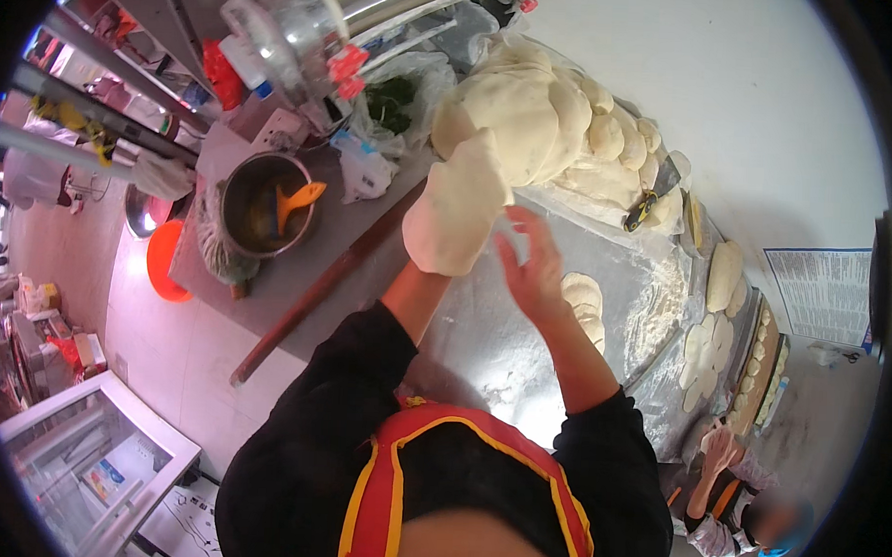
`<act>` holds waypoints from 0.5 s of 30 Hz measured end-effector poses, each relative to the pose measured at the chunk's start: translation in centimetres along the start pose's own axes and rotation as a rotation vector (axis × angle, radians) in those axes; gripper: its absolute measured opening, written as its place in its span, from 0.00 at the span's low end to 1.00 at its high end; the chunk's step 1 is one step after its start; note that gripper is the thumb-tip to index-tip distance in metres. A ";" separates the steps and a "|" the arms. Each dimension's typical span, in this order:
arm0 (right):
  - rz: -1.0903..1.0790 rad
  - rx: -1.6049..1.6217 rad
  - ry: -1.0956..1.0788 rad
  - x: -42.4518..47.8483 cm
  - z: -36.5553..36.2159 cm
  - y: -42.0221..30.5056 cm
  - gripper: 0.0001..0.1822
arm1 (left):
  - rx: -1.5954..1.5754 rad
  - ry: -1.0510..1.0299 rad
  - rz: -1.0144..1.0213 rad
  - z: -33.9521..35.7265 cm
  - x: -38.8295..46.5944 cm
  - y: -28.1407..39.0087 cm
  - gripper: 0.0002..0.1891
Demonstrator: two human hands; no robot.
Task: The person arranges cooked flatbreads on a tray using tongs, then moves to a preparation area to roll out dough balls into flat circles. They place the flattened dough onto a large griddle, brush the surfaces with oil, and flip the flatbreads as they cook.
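Observation:
A flat sheet of dough drapes over my left hand, which is hidden beneath it; only the wrist and forearm show. My right hand is just right of the sheet, fingers apart and bent, with its fingertips close to the sheet's edge; whether they touch it I cannot tell. Beyond my hands lies a large heap of flattened dough pieces. Several overlapping dough rounds rest on the metal worktop, partly behind my right forearm. A long wooden rolling pin lies to the left of my left forearm.
A metal pot with an orange-handled brush stands at left. A scraper with a black and yellow handle lies by the dough pile. Flour and dough rounds are at right. A co-worker is at lower right.

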State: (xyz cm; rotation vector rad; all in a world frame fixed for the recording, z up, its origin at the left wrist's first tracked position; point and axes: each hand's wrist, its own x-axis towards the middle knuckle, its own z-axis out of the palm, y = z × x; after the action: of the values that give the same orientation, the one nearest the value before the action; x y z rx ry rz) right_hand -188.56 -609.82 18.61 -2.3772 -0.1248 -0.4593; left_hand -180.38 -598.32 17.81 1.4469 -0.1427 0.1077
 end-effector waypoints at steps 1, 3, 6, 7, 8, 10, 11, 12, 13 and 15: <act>0.122 0.129 0.062 -0.8 -0.4 0.3 0.19 | 0.181 -0.049 0.118 -0.7 -0.9 2.2 0.11; 0.373 0.387 0.183 -1.9 -0.8 0.8 0.22 | 0.533 -0.134 0.357 -2.1 -2.7 6.8 0.11; 0.930 1.161 -0.045 -4.0 0.0 0.6 0.27 | 0.960 -0.239 0.609 -3.8 -6.7 12.6 0.10; 0.837 1.424 -0.233 -5.0 0.9 0.0 0.28 | 1.072 -0.269 0.645 -4.3 -8.2 13.7 0.10; 0.720 1.676 -0.430 -6.1 2.1 -1.1 0.30 | 1.173 -0.286 0.664 -5.1 -9.6 14.6 0.10; 0.704 1.913 -0.545 -7.8 4.8 -3.9 0.24 | 0.948 -0.216 0.530 -8.2 -13.1 14.3 0.09; 0.693 1.842 -0.617 -8.2 5.5 -5.9 0.24 | 0.688 -0.142 0.426 -10.0 -14.7 14.1 0.10; 0.688 1.779 -0.717 -8.6 6.1 -9.3 0.23 | 0.664 -0.103 0.402 -12.0 -16.4 15.1 0.10; 0.671 1.704 -0.832 -9.3 6.9 -12.4 0.23 | 0.631 -0.075 0.382 -13.6 -18.1 16.0 0.10; 0.553 1.623 -0.899 -9.9 9.0 -16.2 0.21 | 1.033 -0.111 0.492 -17.0 -19.6 21.5 0.09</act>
State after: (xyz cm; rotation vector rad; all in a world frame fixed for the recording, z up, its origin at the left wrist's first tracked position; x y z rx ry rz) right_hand -198.64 -591.43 18.98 -0.7515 -0.1430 0.7703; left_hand -202.57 -578.61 33.70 2.4211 -0.5969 0.5663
